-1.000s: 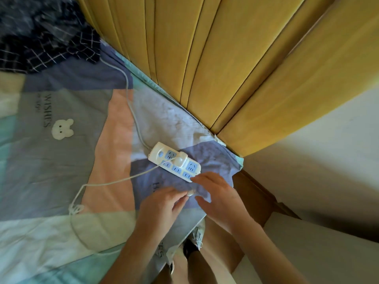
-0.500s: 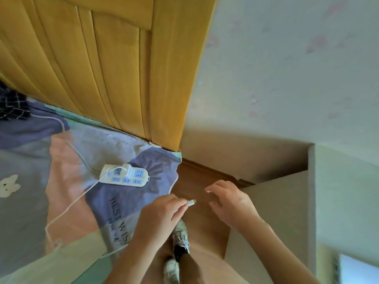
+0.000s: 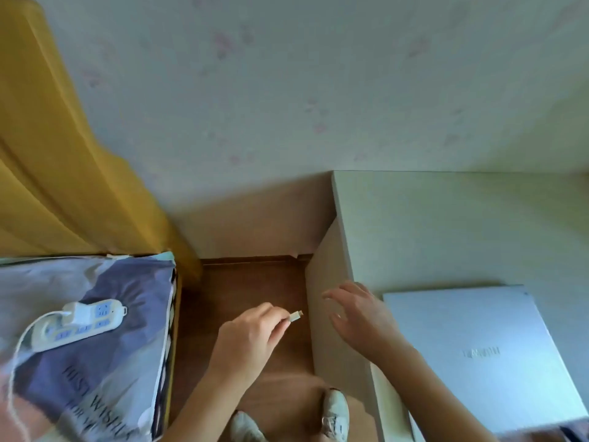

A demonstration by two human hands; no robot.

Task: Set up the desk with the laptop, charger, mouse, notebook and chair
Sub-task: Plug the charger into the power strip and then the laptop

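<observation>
Between bed and desk, over the brown floor (image 3: 255, 291), my left hand (image 3: 251, 339) pinches the charger plug (image 3: 295, 315) w/ thumb and fingertips, metal tip pointing right toward the desk side panel (image 3: 328, 301). That panel stands between plug and laptop. My right hand (image 3: 360, 317) hovers spread, fingers relaxed, over the desk's near-left corner, holding nothing. Closed silver laptop (image 3: 484, 355) lies flat on the desk (image 3: 446, 228), right of that hand. At left, a white power strip (image 3: 79, 323) w/ a white adapter plugged in rests on the patterned bed cover (image 3: 105, 378). Yellow curtain (image 3: 63, 186) far left; pale wall (image 3: 318, 90) beyond. My shoes (image 3: 334, 413) show near the bottom.
</observation>
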